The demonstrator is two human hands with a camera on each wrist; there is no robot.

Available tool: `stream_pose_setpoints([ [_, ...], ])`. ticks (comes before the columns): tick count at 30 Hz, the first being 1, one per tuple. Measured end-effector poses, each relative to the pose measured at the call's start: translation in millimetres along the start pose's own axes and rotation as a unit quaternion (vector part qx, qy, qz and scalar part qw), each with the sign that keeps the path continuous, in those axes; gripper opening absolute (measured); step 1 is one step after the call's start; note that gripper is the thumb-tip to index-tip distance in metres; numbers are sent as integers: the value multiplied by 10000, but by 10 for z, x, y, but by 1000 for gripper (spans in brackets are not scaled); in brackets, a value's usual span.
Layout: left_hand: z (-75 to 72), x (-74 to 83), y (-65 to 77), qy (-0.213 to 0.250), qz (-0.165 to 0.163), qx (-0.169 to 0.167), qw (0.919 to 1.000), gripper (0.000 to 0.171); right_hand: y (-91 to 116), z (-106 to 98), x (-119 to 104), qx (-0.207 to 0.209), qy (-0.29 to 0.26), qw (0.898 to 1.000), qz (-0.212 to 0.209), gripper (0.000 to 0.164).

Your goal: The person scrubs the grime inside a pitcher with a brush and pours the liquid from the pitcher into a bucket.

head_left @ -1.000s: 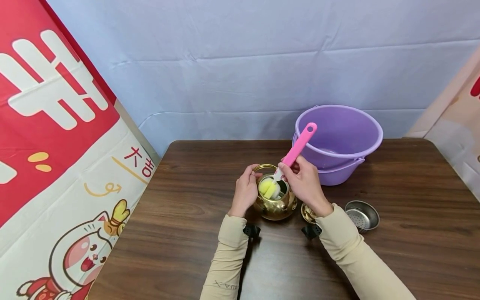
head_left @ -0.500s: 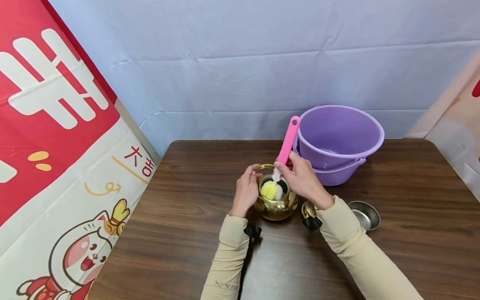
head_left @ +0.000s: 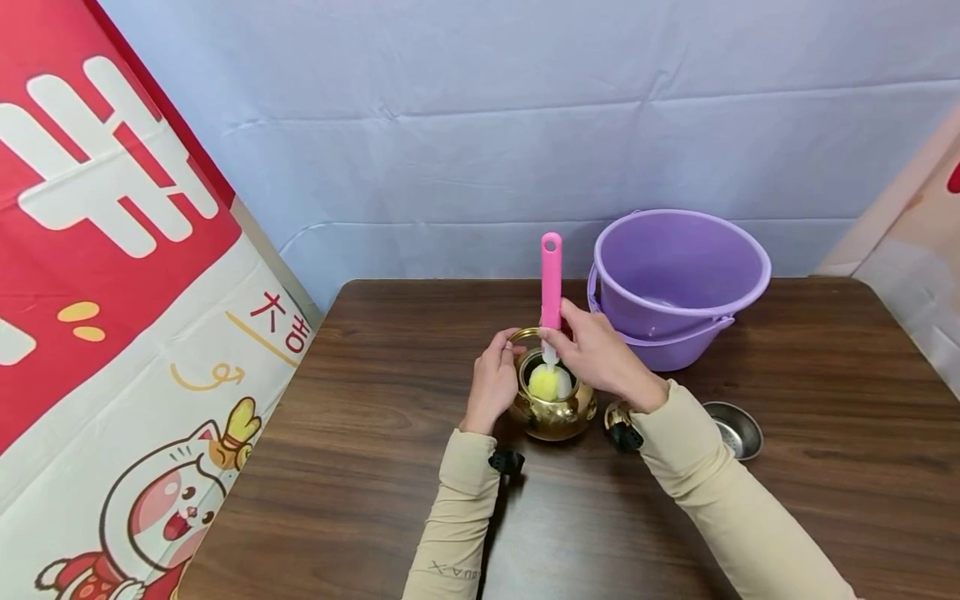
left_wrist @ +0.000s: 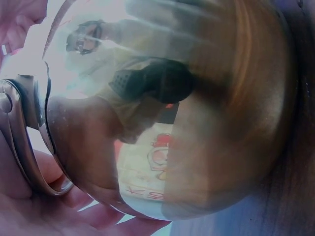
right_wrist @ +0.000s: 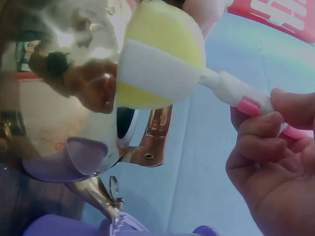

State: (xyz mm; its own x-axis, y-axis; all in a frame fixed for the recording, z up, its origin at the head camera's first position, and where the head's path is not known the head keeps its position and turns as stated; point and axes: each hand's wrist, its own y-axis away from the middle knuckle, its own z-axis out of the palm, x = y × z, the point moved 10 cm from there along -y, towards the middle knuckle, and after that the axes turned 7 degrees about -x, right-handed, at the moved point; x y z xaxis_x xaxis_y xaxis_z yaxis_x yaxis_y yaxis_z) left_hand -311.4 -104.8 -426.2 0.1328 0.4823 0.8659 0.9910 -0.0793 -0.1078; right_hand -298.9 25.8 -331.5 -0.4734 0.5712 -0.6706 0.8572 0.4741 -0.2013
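Note:
A shiny gold teapot (head_left: 553,421) stands lidless on the table, its raised handle (head_left: 525,333) at the far left of the mouth. My left hand (head_left: 492,379) holds the teapot's left side by the handle; in the left wrist view, fingers (left_wrist: 98,216) lie behind the handle and body. My right hand (head_left: 600,354) pinches the lower grip of a pink-handled sponge brush (head_left: 551,279), held nearly upright. Its yellow and white sponge head (right_wrist: 160,64) is at the teapot's mouth, largely above the rim in the right wrist view. The teapot's inside is mostly hidden.
A purple bucket (head_left: 660,325) stands at the back right, close behind my right hand. The gold lid (head_left: 617,417) lies beside the teapot, partly covered by the wrist camera. A perforated metal strainer (head_left: 738,429) sits right of my right sleeve on the wooden table (head_left: 360,417).
My right hand has swung the brush's pink handle leftward, from tilted right to nearly upright. The sponge head has shifted slightly right at the mouth. My left hand and the teapot stay put.

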Motion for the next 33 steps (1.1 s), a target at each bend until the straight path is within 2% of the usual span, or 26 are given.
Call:
stream_pose_setpoints([
  [8,-17,8,-1,-87,20,-64,9999,36,26,78,-154,-350,386,9985,-155,12],
  [12,-22,6,1,-78,22,-147,9999,36,44,106,-236,-423,598,9966,-381,12],
  [21,-26,13,7,-107,-3,-215,9997,38,118,142,-413,-323,1033,9882,-1080,8],
  [25,-29,11,13,-114,-36,-222,9997,38,148,156,-445,-263,1148,9854,-1231,7],
  [30,-51,19,21,-283,-20,-107,9995,36,192,183,-484,-200,1312,9805,-1449,4],
  [33,-59,26,19,-394,-1,-39,9992,36,233,195,-515,-145,1470,9752,-1650,10],
])
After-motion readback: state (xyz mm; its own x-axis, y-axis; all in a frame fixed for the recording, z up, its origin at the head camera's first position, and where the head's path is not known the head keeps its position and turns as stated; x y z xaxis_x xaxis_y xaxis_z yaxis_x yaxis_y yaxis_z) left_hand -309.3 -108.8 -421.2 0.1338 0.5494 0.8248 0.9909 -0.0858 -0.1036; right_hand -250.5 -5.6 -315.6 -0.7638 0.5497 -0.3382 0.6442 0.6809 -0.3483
